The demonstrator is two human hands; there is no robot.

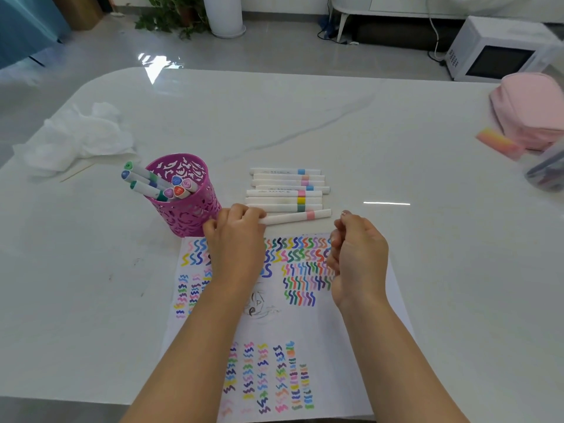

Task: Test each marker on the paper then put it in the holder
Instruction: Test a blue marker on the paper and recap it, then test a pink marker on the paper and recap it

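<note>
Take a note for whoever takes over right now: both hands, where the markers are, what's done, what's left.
Left hand grips one end of a pink-banded marker, held just above the paper.
Right hand is curled beside the marker's other end, with nothing visible in it.
The holder stands left of the hands.
Done: several markers are in the holder, and the paper is full of squiggles.
Left: test the held marker and put it in the holder, then do the row lying beyond the paper.
</note>
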